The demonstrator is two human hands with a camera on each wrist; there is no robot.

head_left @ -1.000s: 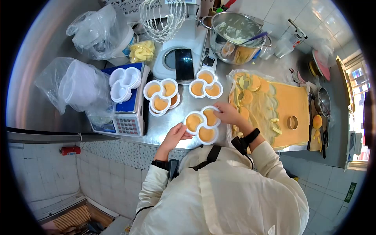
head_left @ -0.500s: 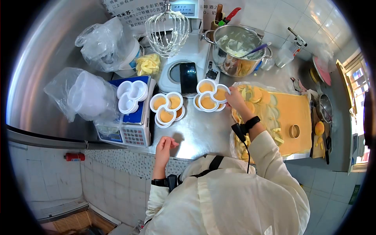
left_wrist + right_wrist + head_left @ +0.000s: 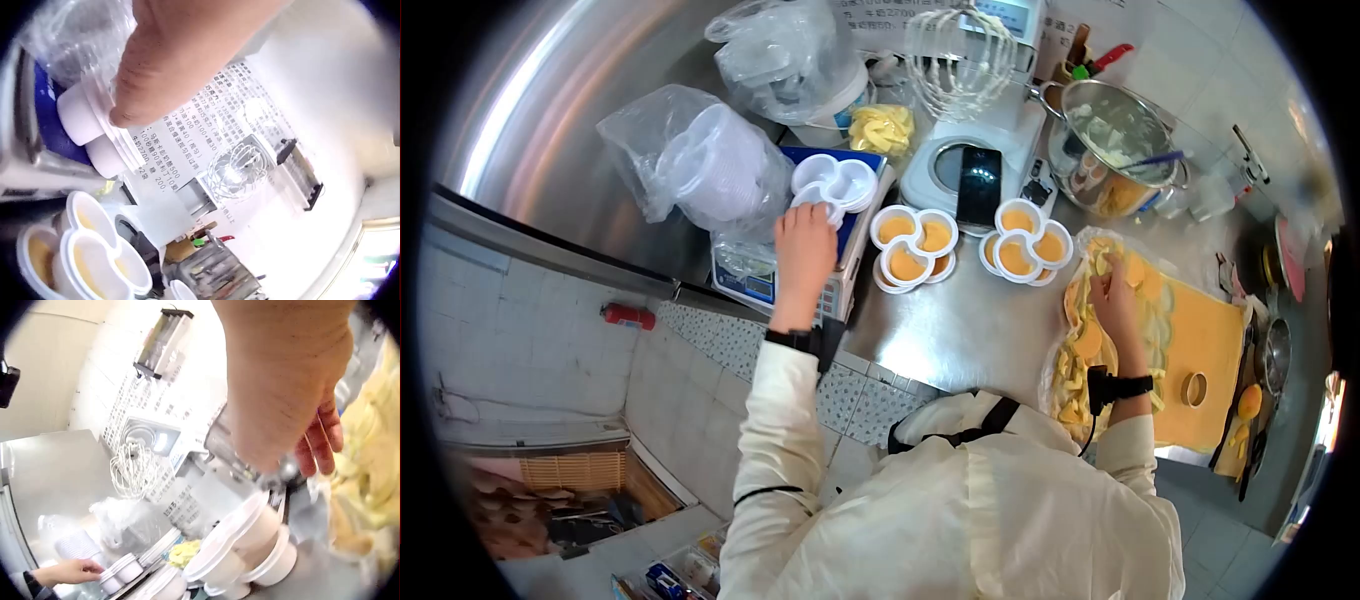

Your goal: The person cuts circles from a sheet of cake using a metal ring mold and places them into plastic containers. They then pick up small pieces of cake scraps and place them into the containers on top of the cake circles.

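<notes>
On the scale stands a small stack of white three-cup plastic containers (image 3: 847, 182), with nothing inside the cups that show. My left hand (image 3: 805, 250) pinches its near cup at the rim; in the left wrist view the thumb lies along the stacked rims. Over the cake trimmings (image 3: 1088, 345) hangs my right hand (image 3: 1118, 300), its fingers loosely bent and holding nothing in the right wrist view. Two stacks of containers with orange sponge in each cup, a left stack (image 3: 910, 245) and a right stack (image 3: 1025, 245), stand on the steel table between the hands.
A blue-topped scale (image 3: 855, 225) sits beside bagged white containers (image 3: 715, 165). Behind are a mixer with a creamy whisk (image 3: 962, 65), a phone (image 3: 979, 185) and a steel pot (image 3: 1115, 150). To the right lie a sponge sheet (image 3: 1205, 335) and a ring cutter (image 3: 1194, 389).
The right hand has put a filled container onto the right stack, let go and moved right over the trimmings. The left hand has gone from the table's front edge to the white containers.
</notes>
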